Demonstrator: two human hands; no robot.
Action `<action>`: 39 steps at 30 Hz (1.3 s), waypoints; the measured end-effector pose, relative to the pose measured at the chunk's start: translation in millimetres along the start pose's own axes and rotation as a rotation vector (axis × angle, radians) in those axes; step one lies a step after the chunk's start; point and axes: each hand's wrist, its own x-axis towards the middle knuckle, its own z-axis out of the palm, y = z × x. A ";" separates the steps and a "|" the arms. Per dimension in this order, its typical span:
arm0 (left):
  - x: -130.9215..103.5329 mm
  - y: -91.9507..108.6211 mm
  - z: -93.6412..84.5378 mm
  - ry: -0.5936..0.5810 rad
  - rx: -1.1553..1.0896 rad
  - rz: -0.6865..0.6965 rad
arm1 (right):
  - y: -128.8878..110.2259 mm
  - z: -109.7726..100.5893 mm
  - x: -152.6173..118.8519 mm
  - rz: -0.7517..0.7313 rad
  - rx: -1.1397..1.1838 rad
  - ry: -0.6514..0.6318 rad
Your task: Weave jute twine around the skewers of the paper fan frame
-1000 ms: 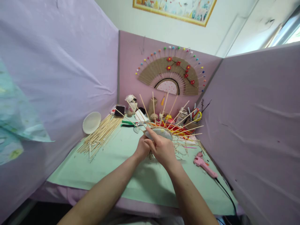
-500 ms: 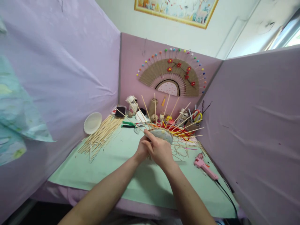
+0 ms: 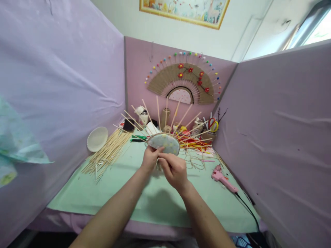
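Observation:
Above the table I hold up a fan frame (image 3: 164, 143): a pale blue patterned half-round base with several thin wooden sticks spreading from its curved edge. My left hand (image 3: 150, 159) grips the base at its lower left, thumb lying on the front face. At the lower edge my right hand (image 3: 173, 168) is closed, thumb and forefinger pinched close to the left fingertips. A small tuft of twine (image 3: 158, 164) hangs below the base between the hands. What the right fingertips pinch is too small to make out.
Loose wooden sticks (image 3: 110, 151) and a white scalloped plate (image 3: 97, 139) lie left. Green-handled pliers (image 3: 139, 138) are behind the frame. A pink glue gun (image 3: 223, 179) with its cord lies right. Scissors (image 3: 213, 125) stand in a pot. A finished fan (image 3: 184, 81) hangs on the back panel.
The fan frame has turned to show more of its blue face. My right hand has moved from across the base to its lower edge, and the left thumb now shows on the front.

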 end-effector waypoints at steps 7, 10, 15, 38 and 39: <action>9.1 19.4 -2.2 0.139 -0.111 0.003 | 53.0 -17.5 -13.5 0.191 -0.075 0.578; 10.0 19.8 -5.3 0.112 -0.149 -0.006 | 62.7 -24.4 -12.7 0.171 -0.097 0.661; 13.3 18.3 -10.5 0.077 -0.214 -0.006 | 75.2 -27.9 -23.9 0.390 0.064 0.813; 1.8 7.0 -2.3 0.011 -0.287 -0.157 | 92.6 -2.3 9.4 0.647 0.951 0.227; 1.4 6.7 -1.8 0.007 -0.286 -0.163 | 91.8 -3.2 8.9 0.659 0.974 0.252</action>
